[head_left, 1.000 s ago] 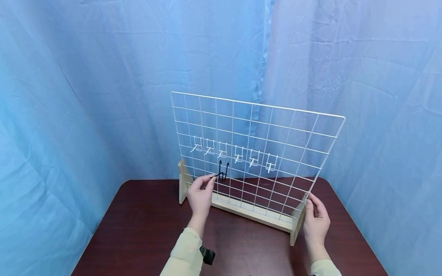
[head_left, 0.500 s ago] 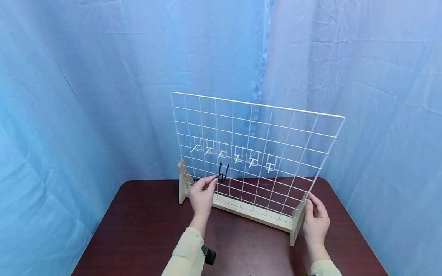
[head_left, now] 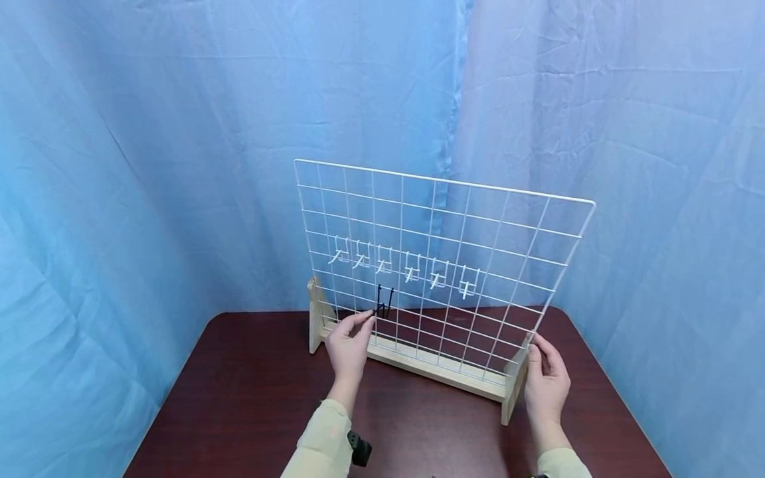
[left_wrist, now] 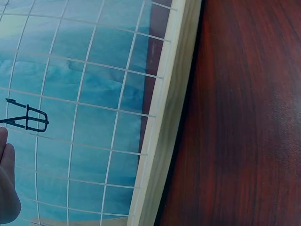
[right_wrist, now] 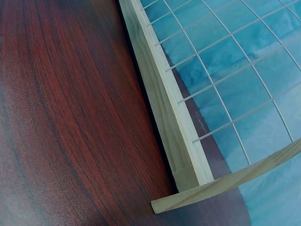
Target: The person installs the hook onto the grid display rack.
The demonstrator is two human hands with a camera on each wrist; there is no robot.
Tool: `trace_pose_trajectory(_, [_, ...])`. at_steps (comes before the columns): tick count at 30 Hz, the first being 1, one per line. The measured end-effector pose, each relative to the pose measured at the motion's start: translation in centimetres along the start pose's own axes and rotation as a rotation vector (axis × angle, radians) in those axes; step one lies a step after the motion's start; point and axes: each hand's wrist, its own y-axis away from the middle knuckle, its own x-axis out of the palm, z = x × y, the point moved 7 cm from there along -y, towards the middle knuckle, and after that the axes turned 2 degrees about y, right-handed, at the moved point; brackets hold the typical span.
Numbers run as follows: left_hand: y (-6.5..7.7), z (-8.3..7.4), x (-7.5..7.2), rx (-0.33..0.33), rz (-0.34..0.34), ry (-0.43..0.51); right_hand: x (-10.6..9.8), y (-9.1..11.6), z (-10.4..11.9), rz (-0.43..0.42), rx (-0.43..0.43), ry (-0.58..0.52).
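My left hand (head_left: 348, 348) pinches the straight arm of a black wire hook (head_left: 381, 307) between thumb and fingertips. The hook's two prongs point up, in front of a white wire grid panel (head_left: 445, 180). In the left wrist view the black hook (left_wrist: 29, 117) lies over the grid wires; whether it touches them I cannot tell. At the panel's lower right corner my right hand (head_left: 546, 382) grips the edge by the wooden side foot (head_left: 510, 398), thumb in front. A row of several white hooks (head_left: 412, 272) hangs on the grid, above the black one.
The grid stands in a pale wooden base (head_left: 430, 373), with another wooden foot (head_left: 315, 318) at its left end. Below is a dark red-brown table (head_left: 239, 398). Blue curtains (head_left: 209, 166) enclose the back and sides.
The left hand has lowered slightly with the black hook, whose prongs now sit further beneath the white hooks. My right hand stays on the panel's edge.
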Motion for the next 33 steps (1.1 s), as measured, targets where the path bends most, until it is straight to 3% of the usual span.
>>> trace_pose_trajectory(5, [0.3, 1.1, 0.0, -0.032, 0.021, -0.009, 0.1, -0.1, 0.0, 0.004, 0.006, -0.01])
trace_pose_trajectory(12, [0.7, 5.0, -0.1, -0.094, 0.06, 0.022, 0.2, -0.2, 0.0, 0.006, 0.025, -0.021])
trace_pose_trajectory(17, [1.0, 5.7, -0.9, -0.097, 0.115, 0.014, 0.3, -0.3, 0.3, 0.004, 0.035, -0.018])
trace_pose_trajectory(23, [1.4, 5.4, -2.8, -0.015, 0.188, -0.104, -0.1, -0.3, 0.1, -0.039, -0.018, 0.047])
trace_pose_trajectory(29, [1.9, 5.3, -5.1, 0.108, 0.276, -0.226, -1.2, -0.5, -1.1, -0.104, -0.188, 0.195])
trace_pose_trajectory(33, [2.2, 5.0, -6.3, 0.18, 0.331, -0.347, -1.0, -0.4, -0.1, -0.091, -0.314, 0.248])
